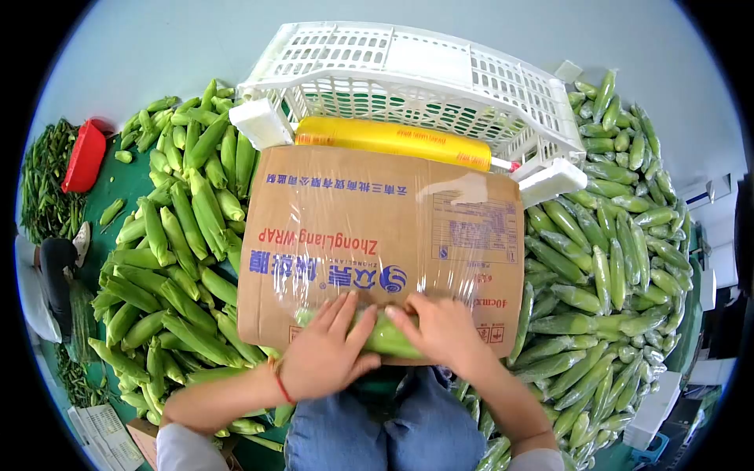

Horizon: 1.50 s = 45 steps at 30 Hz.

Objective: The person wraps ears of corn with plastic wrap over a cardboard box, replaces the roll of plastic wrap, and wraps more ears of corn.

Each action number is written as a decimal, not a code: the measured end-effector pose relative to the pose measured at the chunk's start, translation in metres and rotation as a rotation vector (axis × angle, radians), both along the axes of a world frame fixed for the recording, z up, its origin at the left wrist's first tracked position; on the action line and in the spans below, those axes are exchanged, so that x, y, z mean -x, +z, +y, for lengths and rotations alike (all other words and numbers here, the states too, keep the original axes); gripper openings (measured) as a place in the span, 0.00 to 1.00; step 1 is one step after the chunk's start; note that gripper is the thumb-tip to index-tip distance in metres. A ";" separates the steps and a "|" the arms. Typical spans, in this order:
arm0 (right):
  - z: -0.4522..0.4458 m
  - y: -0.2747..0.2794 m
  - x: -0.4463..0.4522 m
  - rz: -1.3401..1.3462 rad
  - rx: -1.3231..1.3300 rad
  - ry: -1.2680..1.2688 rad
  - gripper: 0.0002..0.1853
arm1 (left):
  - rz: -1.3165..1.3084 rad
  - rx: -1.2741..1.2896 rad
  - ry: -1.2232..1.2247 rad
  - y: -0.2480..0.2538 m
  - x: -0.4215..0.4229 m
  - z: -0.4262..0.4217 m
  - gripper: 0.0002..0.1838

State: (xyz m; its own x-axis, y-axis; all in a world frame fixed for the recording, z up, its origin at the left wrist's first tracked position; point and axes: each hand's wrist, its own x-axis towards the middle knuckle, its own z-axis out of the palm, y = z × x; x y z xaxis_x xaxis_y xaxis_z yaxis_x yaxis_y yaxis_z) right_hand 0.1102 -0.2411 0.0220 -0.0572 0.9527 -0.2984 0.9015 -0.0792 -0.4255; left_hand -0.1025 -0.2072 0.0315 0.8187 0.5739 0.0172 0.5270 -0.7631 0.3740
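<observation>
An ear of corn in its green husk (388, 337) lies across the near edge of a flat cardboard box (314, 212) in front of me. Clear plastic film (424, 251) stretches over the box and up toward the roll. My left hand (330, 345), a red string on its wrist, lies over the left end of the corn with its fingers pressed on it. Around the right end is my right hand (444, 334), with the thumb along the top. The hands partly hide the corn, and I cannot tell how far the film goes round it.
A yellow film roll (393, 141) sits on a rod between the box and a white plastic crate (542, 102). Unwrapped corn (173, 275) is heaped at left, film-wrapped corn (613, 259) at right. Farther left are a red basket (84, 157) and another person's leg (56, 275).
</observation>
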 end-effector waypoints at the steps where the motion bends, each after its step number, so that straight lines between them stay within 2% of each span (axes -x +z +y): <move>1: -0.003 -0.003 0.002 0.073 0.021 -0.015 0.27 | 0.057 0.015 0.008 0.003 0.004 -0.007 0.35; 3: -0.004 0.002 0.003 0.105 0.006 -0.192 0.24 | 0.067 -0.022 0.045 -0.007 -0.006 0.006 0.37; 6: 0.003 -0.011 -0.007 -0.088 -0.809 0.126 0.27 | 0.037 -0.148 0.166 -0.031 -0.035 0.067 0.39; 8: 0.025 -0.014 -0.004 -0.188 -0.749 0.254 0.32 | -0.014 -0.278 0.265 -0.045 -0.055 0.128 0.37; 10: 0.060 -0.017 -0.013 -0.280 -0.724 0.346 0.34 | -0.133 -0.240 0.078 -0.057 -0.065 0.177 0.34; 12: 0.102 -0.026 -0.024 -0.329 -0.701 0.401 0.33 | 0.049 -0.151 -0.034 -0.046 -0.078 0.209 0.32; 13: 0.121 -0.020 -0.027 -0.234 -0.581 0.444 0.31 | 0.148 -0.075 -0.101 -0.049 -0.081 0.207 0.31; 14: 0.122 -0.016 -0.023 -0.210 -0.490 0.458 0.29 | 0.085 -0.138 -0.106 -0.046 -0.082 0.205 0.30; 15: 0.122 -0.012 -0.020 -0.193 -0.406 0.470 0.28 | 0.152 -0.073 -0.090 -0.042 -0.084 0.202 0.31; 17: 0.091 -0.006 -0.015 -0.124 -0.468 0.564 0.27 | 0.275 0.060 -0.046 -0.029 -0.087 0.191 0.33; 18: 0.076 0.005 -0.015 -0.146 -0.441 0.592 0.27 | 0.154 -0.041 -0.063 -0.039 -0.081 0.190 0.34; 22: 0.014 0.028 -0.018 -0.049 -0.022 0.644 0.29 | 0.128 -0.071 -0.080 -0.046 -0.077 0.190 0.34; 23: 0.005 0.037 -0.017 -0.012 0.220 0.674 0.31 | 0.133 -0.080 -0.083 -0.042 -0.077 0.190 0.33; 25: -0.027 0.037 -0.023 0.189 0.544 0.547 0.36 | 0.041 -0.006 -0.046 -0.034 -0.074 0.190 0.32; 27: -0.063 0.013 -0.041 0.527 0.336 0.225 0.33 | -0.153 0.168 0.027 -0.032 -0.069 0.178 0.30; 29: -0.072 0.003 -0.042 0.800 0.353 -0.370 0.31 | -0.584 0.090 0.149 -0.040 -0.067 0.125 0.26; 30: -0.074 -0.001 -0.040 0.938 0.346 -0.686 0.30 | -0.623 0.034 -0.015 -0.029 -0.069 0.091 0.25; 31: -0.070 0.001 -0.037 1.151 0.471 -0.714 0.30 | -0.653 -0.013 -0.175 -0.017 -0.069 0.067 0.24; 33: -0.051 0.013 -0.033 1.560 0.757 -0.724 0.29 | -0.731 -0.073 -0.080 -0.022 -0.067 0.058 0.25; 34: -0.043 0.012 -0.021 1.634 0.873 -0.791 0.37 | -0.775 -0.110 -0.032 -0.023 -0.069 0.057 0.26; 37: -0.023 -0.015 0.012 2.718 1.185 -0.245 0.46 | -1.653 1.052 0.263 -0.009 -0.103 0.055 0.29; 38: -0.009 -0.046 0.040 2.846 1.205 0.346 0.49 | -1.638 1.411 0.177 0.007 -0.099 0.057 0.24; 40: -0.015 -0.037 0.033 2.721 1.037 0.192 0.46 | -1.643 1.426 0.073 -0.011 -0.097 0.072 0.18; 41: -0.018 -0.032 0.029 2.644 0.964 0.122 0.45 | -1.547 1.353 0.218 -0.013 -0.090 0.072 0.15; 42: -0.028 -0.009 0.019 2.385 0.825 -0.192 0.42 | -1.438 1.289 0.354 -0.016 -0.083 0.074 0.13; 43: -0.034 0.003 0.007 2.092 0.672 -0.462 0.39 | -1.215 1.115 0.618 -0.013 -0.076 0.077 0.13; 44: -0.035 0.003 -0.009 2.091 0.655 -0.441 0.33 | -1.201 1.019 0.686 -0.024 -0.066 0.079 0.13; 45: -0.045 -0.003 -0.029 1.624 0.599 -0.483 0.34 | -1.187 0.938 0.750 -0.039 -0.055 0.074 0.15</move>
